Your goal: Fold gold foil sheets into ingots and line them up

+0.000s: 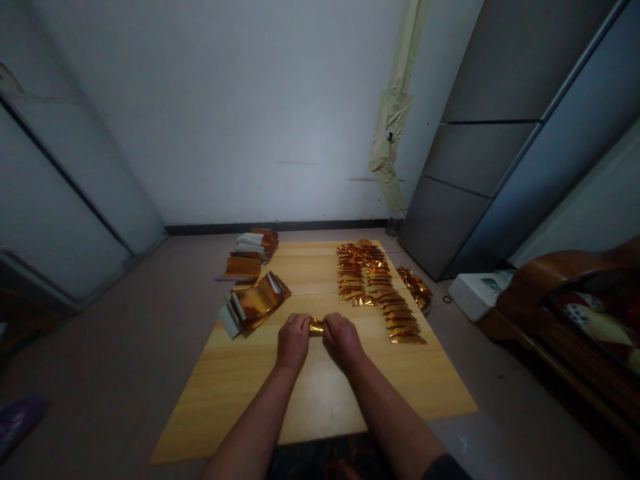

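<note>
Between my two hands is a small piece of gold foil paper point(317, 327), rolled or folded, above the middle of the wooden table point(320, 393). My left hand point(293, 341) pinches its left end, fingers closed. Its right end is gripped by my right hand point(344, 340), also closed. The fingertips hide both ends of the piece. To the left of my left hand lies a loose stack of gold foil sheets point(257, 300) with pale backs. Rows of folded gold foil pieces point(400, 313) overlap on the table's right side.
More foil sheets point(243, 267) and another curled stack point(257, 243) lie at the far left table edge. Beyond the right edge is a container of gold pieces point(416, 290). A grey refrigerator point(475, 160), a white box point(473, 297) and a wooden seat point(560, 287) stand to the right.
</note>
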Action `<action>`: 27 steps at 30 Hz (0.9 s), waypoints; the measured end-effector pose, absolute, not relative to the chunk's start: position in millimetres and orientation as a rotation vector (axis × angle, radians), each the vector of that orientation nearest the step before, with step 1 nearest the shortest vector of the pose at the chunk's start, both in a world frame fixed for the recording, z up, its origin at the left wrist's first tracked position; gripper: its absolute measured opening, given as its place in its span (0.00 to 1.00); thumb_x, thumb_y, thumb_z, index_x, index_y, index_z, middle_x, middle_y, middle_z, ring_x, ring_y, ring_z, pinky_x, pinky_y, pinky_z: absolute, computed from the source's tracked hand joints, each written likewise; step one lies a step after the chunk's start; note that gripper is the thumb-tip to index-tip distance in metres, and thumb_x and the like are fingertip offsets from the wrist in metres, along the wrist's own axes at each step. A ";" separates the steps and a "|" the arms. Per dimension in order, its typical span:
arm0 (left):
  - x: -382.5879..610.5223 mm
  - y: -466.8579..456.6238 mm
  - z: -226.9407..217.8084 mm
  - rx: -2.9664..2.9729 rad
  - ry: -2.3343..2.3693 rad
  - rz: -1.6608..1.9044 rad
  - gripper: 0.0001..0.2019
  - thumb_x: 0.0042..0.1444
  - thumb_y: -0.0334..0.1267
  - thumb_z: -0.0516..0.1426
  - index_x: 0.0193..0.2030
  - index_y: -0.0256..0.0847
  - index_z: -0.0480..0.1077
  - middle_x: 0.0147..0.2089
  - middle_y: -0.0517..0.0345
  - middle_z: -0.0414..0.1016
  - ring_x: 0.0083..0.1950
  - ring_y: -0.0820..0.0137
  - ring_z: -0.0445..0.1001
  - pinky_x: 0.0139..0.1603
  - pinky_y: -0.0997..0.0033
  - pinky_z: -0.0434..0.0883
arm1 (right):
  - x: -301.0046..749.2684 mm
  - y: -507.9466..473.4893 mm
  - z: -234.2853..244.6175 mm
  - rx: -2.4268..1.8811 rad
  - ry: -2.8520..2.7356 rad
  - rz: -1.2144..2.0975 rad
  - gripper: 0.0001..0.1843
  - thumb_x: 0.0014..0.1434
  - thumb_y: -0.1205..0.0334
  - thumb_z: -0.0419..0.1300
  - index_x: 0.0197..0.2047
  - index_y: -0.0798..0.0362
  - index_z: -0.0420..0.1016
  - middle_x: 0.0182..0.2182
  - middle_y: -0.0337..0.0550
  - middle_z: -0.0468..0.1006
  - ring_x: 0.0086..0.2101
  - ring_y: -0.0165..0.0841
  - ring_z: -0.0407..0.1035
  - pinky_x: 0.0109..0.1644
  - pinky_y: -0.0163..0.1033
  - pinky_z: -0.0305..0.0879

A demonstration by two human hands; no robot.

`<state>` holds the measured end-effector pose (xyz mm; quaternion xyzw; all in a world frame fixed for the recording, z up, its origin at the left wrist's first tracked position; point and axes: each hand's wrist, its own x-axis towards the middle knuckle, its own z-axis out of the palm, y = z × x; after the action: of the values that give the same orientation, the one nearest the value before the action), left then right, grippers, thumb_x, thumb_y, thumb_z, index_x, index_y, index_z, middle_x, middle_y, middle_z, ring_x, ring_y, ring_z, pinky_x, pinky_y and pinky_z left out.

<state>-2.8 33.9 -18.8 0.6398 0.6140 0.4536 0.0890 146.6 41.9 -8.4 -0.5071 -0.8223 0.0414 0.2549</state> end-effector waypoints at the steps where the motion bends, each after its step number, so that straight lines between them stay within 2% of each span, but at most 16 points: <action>1: -2.8 33.9 -18.1 1.908 1.804 1.359 0.13 0.60 0.37 0.49 0.33 0.41 0.74 0.34 0.55 0.76 0.36 0.68 0.75 0.41 0.68 0.71 | 146.9 41.9 -7.9 -1.377 -2.222 0.119 0.09 0.62 0.70 0.51 0.33 0.53 0.69 0.30 0.41 0.73 0.30 0.30 0.64 0.36 0.34 0.51; 10: -2.9 32.5 -11.7 1.921 1.687 1.348 0.11 0.59 0.37 0.51 0.32 0.41 0.74 0.33 0.55 0.76 0.36 0.68 0.75 0.41 0.68 0.72 | 149.0 39.2 -0.6 -1.371 -2.012 0.395 0.12 0.65 0.62 0.49 0.30 0.51 0.67 0.26 0.38 0.70 0.27 0.29 0.62 0.33 0.32 0.52; 16: -1.7 30.3 -8.4 1.920 1.596 1.330 0.10 0.58 0.36 0.51 0.35 0.40 0.74 0.34 0.55 0.76 0.38 0.68 0.75 0.42 0.69 0.71 | 151.8 41.4 0.5 -1.334 -1.783 0.644 0.12 0.61 0.60 0.51 0.27 0.51 0.65 0.23 0.35 0.68 0.26 0.28 0.61 0.31 0.31 0.53; 27: -2.0 32.3 -9.5 1.881 1.617 1.335 0.10 0.57 0.37 0.53 0.35 0.41 0.76 0.35 0.55 0.77 0.38 0.68 0.76 0.42 0.68 0.72 | 152.5 42.7 0.2 -1.328 -1.733 0.665 0.11 0.58 0.60 0.52 0.26 0.51 0.68 0.22 0.35 0.70 0.26 0.29 0.61 0.31 0.32 0.54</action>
<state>-2.0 32.3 -9.5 0.6589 0.5665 0.4677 0.1616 152.5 42.7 0.2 -0.5291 -0.6903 0.2649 0.4164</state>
